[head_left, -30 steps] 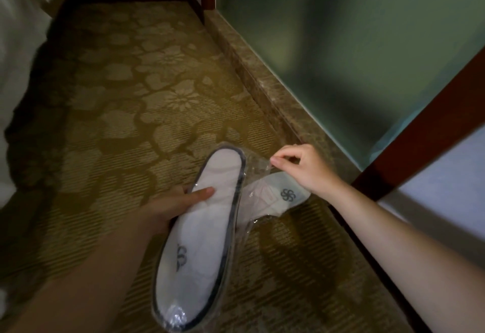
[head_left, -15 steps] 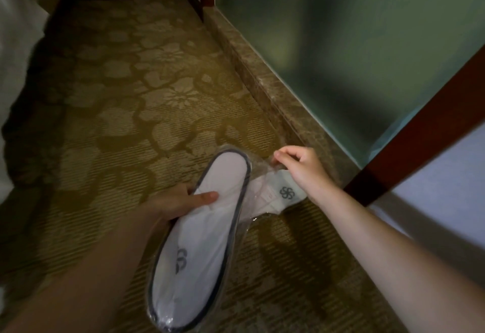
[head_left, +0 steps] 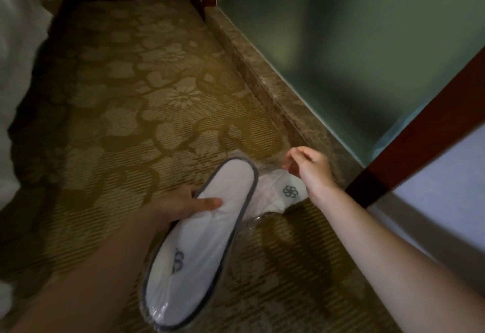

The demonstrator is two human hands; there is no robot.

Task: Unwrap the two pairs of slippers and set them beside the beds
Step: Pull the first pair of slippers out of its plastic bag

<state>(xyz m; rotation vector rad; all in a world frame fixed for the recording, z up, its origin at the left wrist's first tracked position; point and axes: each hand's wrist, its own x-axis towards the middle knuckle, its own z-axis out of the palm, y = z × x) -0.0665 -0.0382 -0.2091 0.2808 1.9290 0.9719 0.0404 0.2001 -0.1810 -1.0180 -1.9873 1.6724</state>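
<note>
Showing a grey swirl logo, the wrapped slippers are pointing up-right; left hand is grasping them, right hand is pinching the plastic wrapper.

The floor is carpet, olive-gold with a pale flower pattern. White bedding hangs down to it along its left edge. A brown stone sill borders its right edge.

Dim warm light; deep shadow left; soft blur; edges bowed.
</note>
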